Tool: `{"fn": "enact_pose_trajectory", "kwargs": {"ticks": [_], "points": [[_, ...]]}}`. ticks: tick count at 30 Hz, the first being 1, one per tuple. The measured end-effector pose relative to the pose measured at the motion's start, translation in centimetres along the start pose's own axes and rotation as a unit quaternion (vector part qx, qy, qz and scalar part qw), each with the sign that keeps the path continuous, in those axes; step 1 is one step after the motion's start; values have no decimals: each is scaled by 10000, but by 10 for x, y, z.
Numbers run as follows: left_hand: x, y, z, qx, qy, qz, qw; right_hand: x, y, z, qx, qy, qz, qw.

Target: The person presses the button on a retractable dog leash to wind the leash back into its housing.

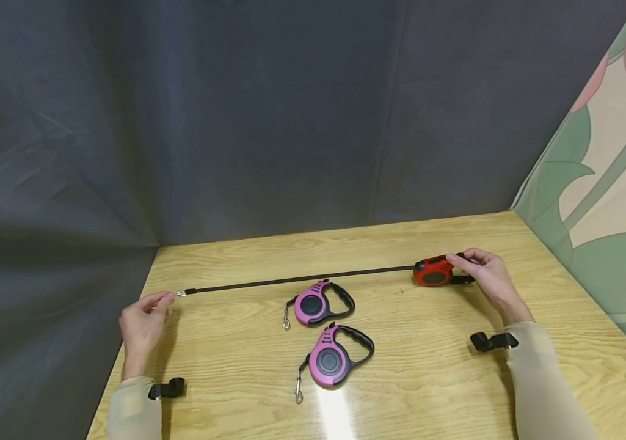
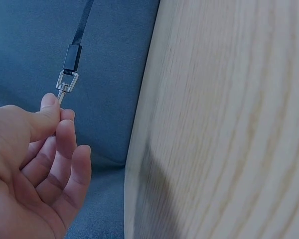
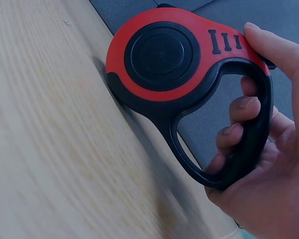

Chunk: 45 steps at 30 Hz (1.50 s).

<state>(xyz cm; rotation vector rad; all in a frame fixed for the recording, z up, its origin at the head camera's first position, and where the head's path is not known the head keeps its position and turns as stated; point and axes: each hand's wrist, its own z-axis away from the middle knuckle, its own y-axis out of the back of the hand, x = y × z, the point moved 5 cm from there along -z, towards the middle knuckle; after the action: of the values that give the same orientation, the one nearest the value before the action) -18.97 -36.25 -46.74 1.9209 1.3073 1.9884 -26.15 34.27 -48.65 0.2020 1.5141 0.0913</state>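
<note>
My right hand point(image 1: 485, 278) grips the black handle of a red retractable dog leash point(image 3: 162, 55); its fingers curl through the handle loop and the thumb lies on the red casing in the right wrist view. From the casing a black strap point(image 1: 291, 280) runs taut and nearly straight across to the left. At its far end, my left hand point(image 1: 145, 321) pinches the silver metal clip point(image 2: 65, 87) between thumb and forefinger, the other fingers loosely bent. Part of the clip is hidden by the fingertips. The strap hangs above the wooden table point(image 1: 225, 366).
Two pink and black retractable leashes lie on the table between the hands, the farther one point(image 1: 311, 304) just below the strap, the nearer one point(image 1: 329, 362) in front. Each has a short metal clip on its left. A dark curtain point(image 1: 291, 122) stands behind; a floral panel point(image 1: 609, 183) borders the right.
</note>
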Motion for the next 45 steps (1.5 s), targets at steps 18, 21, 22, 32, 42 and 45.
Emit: {"fn": "enact_pose_trajectory", "kwargs": {"ticks": [18, 21, 22, 32, 42, 45], "points": [[5, -2, 0, 6, -119, 35, 9999, 1, -2, -5, 14, 14, 135, 9999], [6, -2, 0, -22, -136, 48, 9999, 1, -3, -5, 0, 35, 147, 9999], [6, -3, 0, -30, -136, 56, 9999, 1, -3, -6, 2, 39, 145, 9999], [6, -2, 0, -62, -69, 53, 9999, 1, -4, -6, -9, 59, 370, 9993], [7, -3, 2, -152, -84, 3, 9998, 2, -5, -4, -76, 68, 354, 9993], [7, -4, 3, -164, -107, 20, 9998, 2, -6, -3, -85, 56, 357, 9993]]}}
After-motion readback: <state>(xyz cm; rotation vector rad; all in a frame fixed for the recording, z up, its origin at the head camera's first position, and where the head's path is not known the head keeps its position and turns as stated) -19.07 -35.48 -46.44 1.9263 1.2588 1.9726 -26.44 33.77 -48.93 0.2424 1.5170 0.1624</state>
